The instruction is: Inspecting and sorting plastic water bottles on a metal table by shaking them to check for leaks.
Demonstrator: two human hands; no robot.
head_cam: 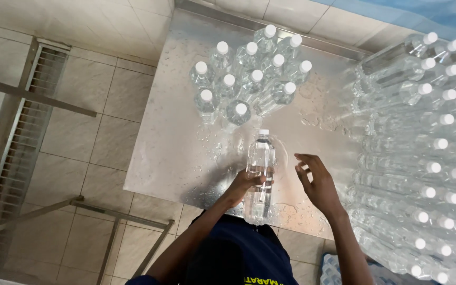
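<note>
Water bottle gripped in left hand fingers above wet steel tabletop; right hand fingers spread open beside it.

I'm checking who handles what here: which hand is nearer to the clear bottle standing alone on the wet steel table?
Left. The left hand is wrapped around the clear bottle, touching it. The right hand is open just to its right, apart from it.
</note>
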